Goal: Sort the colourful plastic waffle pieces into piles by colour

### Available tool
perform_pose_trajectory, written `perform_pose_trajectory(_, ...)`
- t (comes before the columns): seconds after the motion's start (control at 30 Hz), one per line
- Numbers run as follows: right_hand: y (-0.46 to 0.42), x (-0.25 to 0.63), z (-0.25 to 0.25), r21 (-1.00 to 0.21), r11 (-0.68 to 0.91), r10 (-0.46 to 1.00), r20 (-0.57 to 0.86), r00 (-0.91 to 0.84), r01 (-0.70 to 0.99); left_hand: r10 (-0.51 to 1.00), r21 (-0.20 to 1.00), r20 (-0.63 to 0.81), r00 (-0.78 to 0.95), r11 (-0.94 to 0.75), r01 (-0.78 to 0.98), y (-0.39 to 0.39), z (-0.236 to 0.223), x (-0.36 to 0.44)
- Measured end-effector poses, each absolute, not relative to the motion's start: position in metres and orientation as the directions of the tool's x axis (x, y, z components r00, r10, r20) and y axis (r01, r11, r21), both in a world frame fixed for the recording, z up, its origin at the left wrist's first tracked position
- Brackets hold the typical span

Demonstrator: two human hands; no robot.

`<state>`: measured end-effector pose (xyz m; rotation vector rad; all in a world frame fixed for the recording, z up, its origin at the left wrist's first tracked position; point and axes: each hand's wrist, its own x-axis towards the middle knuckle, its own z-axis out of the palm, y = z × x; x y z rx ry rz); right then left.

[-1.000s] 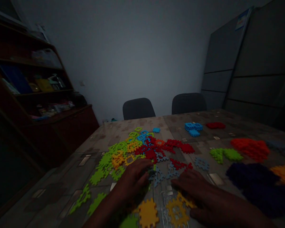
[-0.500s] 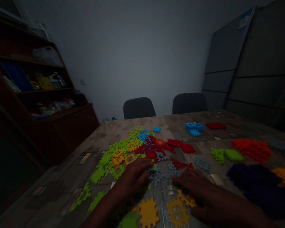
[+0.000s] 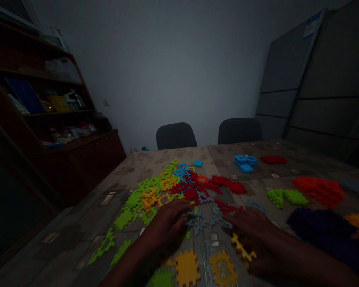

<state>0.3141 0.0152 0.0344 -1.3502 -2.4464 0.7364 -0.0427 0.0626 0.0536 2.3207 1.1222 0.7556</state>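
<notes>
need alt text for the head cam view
Left hand and right hand reach over a table scattered with interlocking toy pieces, the left by grey pieces, the right by a yellow piece. Single-colour heaps lie farther right.

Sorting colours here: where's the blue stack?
In the head view, the blue stack sits on the far side of the table, right of the mixed pile, left of the flat red group.
</notes>
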Motion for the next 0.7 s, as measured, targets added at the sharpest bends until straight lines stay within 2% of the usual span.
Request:
perform_pose_trajectory(0.2, 0.012, 0.311, 0.04, -0.511, 0.499, 0.808, -0.019, -0.589, 0.7, 0.832, 0.612, 0.291, 0.472, -0.542, 0.577, 0.065, 0.064, -0.047)
perform_pose_trajectory(0.5, 0.012, 0.311, 0.037, -0.472, 0.454, 0.825, -0.098, -0.557, 0.756, 0.882, 0.628, 0.345, 0.322, -0.472, 0.619, 0.075, 0.071, -0.067)
perform_pose_trajectory(0.7, 0.017, 0.32, 0.01, -0.494, 0.46, 0.831, -0.053, -0.553, 0.738, 0.925, 0.634, 0.364, 0.111, -0.334, 0.698, 0.086, 0.075, -0.093)
